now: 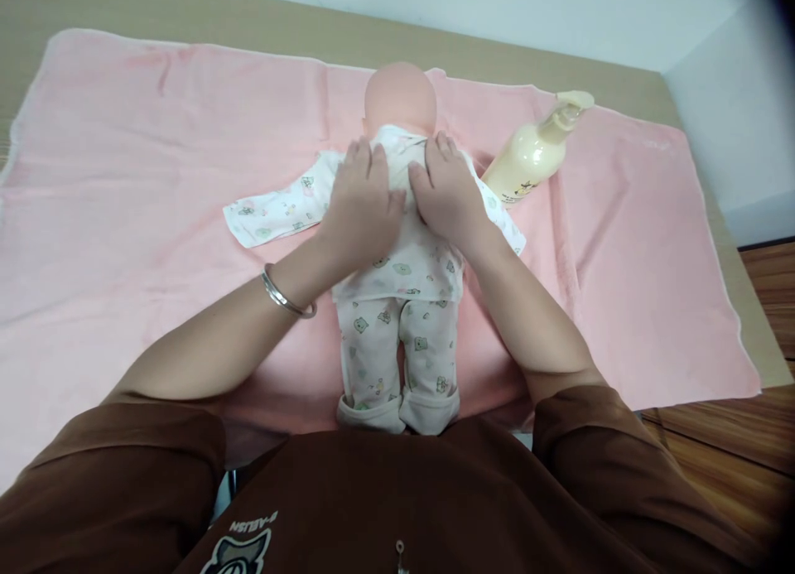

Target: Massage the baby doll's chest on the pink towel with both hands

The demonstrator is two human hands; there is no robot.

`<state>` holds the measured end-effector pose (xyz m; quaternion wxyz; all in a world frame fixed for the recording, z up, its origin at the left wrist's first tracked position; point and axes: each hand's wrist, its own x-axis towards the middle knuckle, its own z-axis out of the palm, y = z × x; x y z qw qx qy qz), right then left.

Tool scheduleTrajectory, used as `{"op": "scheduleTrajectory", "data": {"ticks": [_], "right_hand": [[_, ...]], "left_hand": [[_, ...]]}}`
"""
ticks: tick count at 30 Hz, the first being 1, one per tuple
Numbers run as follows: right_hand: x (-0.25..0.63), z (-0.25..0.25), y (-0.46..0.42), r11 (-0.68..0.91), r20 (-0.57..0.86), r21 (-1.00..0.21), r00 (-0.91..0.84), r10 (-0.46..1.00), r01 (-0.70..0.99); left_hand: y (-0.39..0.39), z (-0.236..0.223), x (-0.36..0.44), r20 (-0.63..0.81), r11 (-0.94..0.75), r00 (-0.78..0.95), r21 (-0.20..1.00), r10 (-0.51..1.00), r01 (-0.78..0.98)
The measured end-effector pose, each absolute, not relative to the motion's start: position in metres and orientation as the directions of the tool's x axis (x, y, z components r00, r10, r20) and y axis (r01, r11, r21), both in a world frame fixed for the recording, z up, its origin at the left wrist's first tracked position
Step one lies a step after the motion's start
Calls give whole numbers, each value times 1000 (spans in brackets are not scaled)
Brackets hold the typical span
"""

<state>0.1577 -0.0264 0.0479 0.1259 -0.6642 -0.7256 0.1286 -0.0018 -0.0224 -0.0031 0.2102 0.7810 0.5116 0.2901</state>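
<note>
A baby doll (pixel 401 102) in white printed pyjamas lies on a pink towel (pixel 124 168), head away from me, legs toward my body. My left hand (pixel 363 197) rests flat on the left side of the doll's upper torso, fingers stretched toward the head. My right hand (pixel 447 193) lies flat on the right side of the torso, fingers extended. Both palms press on the clothing and hold nothing. A silver bracelet (pixel 286 296) circles my left wrist.
A cream pump bottle (pixel 537 151) lies tilted on the towel just right of the doll's shoulder. The towel covers a wooden table (pixel 186 19) set against a white wall. Wooden floor (pixel 745 441) shows beyond the table's right edge.
</note>
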Motion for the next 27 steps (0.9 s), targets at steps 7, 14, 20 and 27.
{"op": "scheduleTrajectory", "data": {"ticks": [7,14,20,27], "right_hand": [[157,55,-40,143,24,-243,-142,990,959],[140,65,-70,265,67,-66,-260,963,962],[160,54,-34,173,22,-255,-174,985,951],[159,54,-36,166,64,-237,-155,986,957]], "left_hand": [[-19,8,-4,288,-445,341,632,895,635],[12,-13,-10,259,-316,190,644,947,697],[-25,2,-8,248,-403,317,565,915,720],[-1,-3,-8,248,-387,298,640,922,664]]}}
